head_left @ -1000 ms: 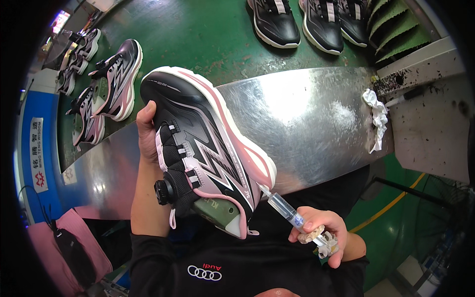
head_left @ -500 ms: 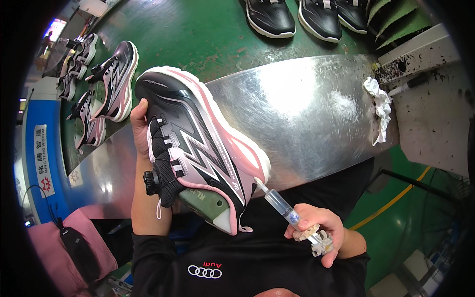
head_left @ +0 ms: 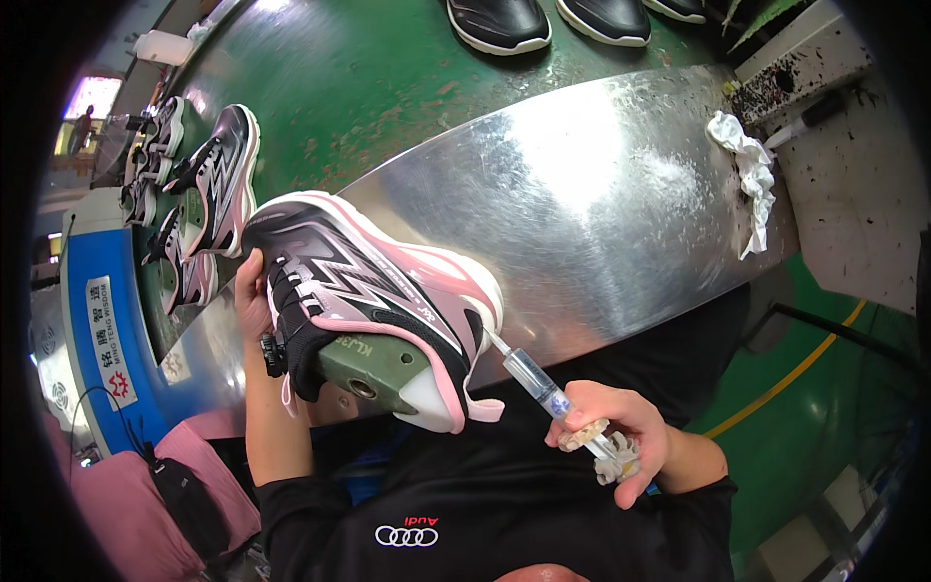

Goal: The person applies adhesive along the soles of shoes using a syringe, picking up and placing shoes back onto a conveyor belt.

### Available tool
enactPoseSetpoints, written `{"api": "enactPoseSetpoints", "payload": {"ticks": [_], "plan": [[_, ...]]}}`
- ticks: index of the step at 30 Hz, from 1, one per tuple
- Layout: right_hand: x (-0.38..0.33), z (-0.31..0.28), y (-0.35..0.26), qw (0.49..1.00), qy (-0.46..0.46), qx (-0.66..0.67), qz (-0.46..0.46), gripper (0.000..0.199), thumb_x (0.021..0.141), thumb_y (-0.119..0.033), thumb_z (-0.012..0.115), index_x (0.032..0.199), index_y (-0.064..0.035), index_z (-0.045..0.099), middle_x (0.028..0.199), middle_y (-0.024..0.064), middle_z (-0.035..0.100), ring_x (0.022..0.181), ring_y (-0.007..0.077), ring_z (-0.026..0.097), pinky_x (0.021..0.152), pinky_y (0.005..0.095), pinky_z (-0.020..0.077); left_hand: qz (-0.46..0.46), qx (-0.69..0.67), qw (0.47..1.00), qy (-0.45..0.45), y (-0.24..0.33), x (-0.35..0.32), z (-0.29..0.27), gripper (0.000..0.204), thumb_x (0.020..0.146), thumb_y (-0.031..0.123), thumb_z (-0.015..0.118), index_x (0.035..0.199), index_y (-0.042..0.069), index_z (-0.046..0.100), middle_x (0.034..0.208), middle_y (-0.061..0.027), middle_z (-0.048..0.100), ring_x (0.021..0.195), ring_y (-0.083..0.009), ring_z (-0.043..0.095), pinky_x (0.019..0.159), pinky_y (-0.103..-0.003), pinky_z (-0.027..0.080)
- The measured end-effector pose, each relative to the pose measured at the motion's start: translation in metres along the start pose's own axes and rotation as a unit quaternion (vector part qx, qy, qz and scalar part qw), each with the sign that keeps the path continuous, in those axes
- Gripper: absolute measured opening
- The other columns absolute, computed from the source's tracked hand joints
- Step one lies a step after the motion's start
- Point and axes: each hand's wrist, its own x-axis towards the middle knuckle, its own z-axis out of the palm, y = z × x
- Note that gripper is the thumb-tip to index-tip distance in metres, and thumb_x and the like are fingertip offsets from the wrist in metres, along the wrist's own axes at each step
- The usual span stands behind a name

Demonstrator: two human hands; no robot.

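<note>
A black and pink sneaker (head_left: 388, 281) with a green shoe last (head_left: 373, 369) inside it is held over the metal bench, sole turned away from me. My left hand (head_left: 254, 296) is closed around its forefoot from the left; most of those fingers are hidden behind the shoe. In my right hand (head_left: 621, 427) is a clear syringe (head_left: 536, 380), gripped round the barrel's end and the plunger, which are caked with whitish dried residue. The syringe tip touches, or nearly touches, the seam between the upper and the sole at the heel.
A shiny metal sheet (head_left: 465, 213) covers the near bench, with crumpled white paper (head_left: 747, 179) on its right, near a dark-handled tool (head_left: 810, 118). Similar pink and black shoes (head_left: 223, 175) stand at left on the green surface. Black shoes (head_left: 499, 24) line the far edge.
The shoe has come lower and turned, showing more of its opening and the last. The syringe tip has shifted left with the heel. My view has tilted slightly.
</note>
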Motion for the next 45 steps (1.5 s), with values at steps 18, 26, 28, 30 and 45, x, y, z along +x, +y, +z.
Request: {"api": "enactPoseSetpoints", "payload": {"ticks": [18, 26, 28, 30, 45], "plan": [[0.023, 0.007, 0.007, 0.99, -0.012, -0.137, -0.024, 0.075, 0.066, -0.041, 0.08, 0.123, -0.0027, 0.05, 0.107, 0.0079, 0.059, 0.082, 0.0197, 0.052, 0.068, 0.0294, 0.0448, 0.023, 0.116, 0.991, 0.058, -0.001, -0.099, -0.036, 0.027, 0.095, 0.018, 0.043, 0.113, -0.001, 0.048, 0.115, -0.0125, 0.057, 0.103, -0.023, 0.059, 0.093, -0.036, 0.047], [0.021, 0.014, 0.006, 0.989, -0.004, -0.144, -0.025, 0.073, 0.067, -0.039, 0.08, 0.122, -0.0012, 0.05, 0.109, 0.01, 0.059, 0.083, 0.0203, 0.052, 0.069, 0.0297, 0.0438, 0.011, 0.15, 0.981, 0.122, -0.009, -0.128, -0.029, 0.034, 0.091, 0.023, 0.056, 0.113, -0.001, 0.048, 0.112, -0.0126, 0.057, 0.103, -0.0212, 0.059, 0.09, -0.034, 0.05], [0.021, 0.016, 0.006, 0.989, -0.008, -0.143, -0.02, 0.074, 0.067, -0.039, 0.08, 0.123, -0.0012, 0.05, 0.11, 0.0105, 0.058, 0.083, 0.0206, 0.052, 0.07, 0.03, 0.0438, 0.004, 0.149, 0.981, 0.128, -0.011, -0.131, -0.029, 0.035, 0.09, 0.024, 0.056, 0.114, -0.001, 0.047, 0.113, -0.0126, 0.057, 0.103, -0.0212, 0.059, 0.09, -0.034, 0.05], [0.019, 0.017, 0.006, 0.989, -0.009, -0.146, -0.017, 0.074, 0.067, -0.039, 0.08, 0.123, -0.0013, 0.049, 0.11, 0.0106, 0.058, 0.084, 0.0208, 0.053, 0.07, 0.03, 0.0438, -0.01, 0.15, 0.979, 0.135, -0.012, -0.134, -0.032, 0.044, 0.089, 0.027, 0.059, 0.12, -0.001, 0.045, 0.117, -0.0134, 0.056, 0.104, -0.0221, 0.058, 0.091, -0.035, 0.05], [0.017, 0.029, -0.001, 0.982, 0.002, -0.188, -0.012, 0.074, 0.066, -0.041, 0.08, 0.122, -0.0026, 0.05, 0.106, 0.0083, 0.059, 0.078, 0.0209, 0.049, 0.068, 0.031, 0.0419, -0.08, 0.03, 0.996, 0.037, -0.045, -0.154, 0.002, 0.069, 0.075, 0.007, 0.064, 0.133, -0.008, 0.031, 0.128, -0.0216, 0.048, 0.116, -0.0317, 0.052, 0.101, -0.044, 0.041]]}}
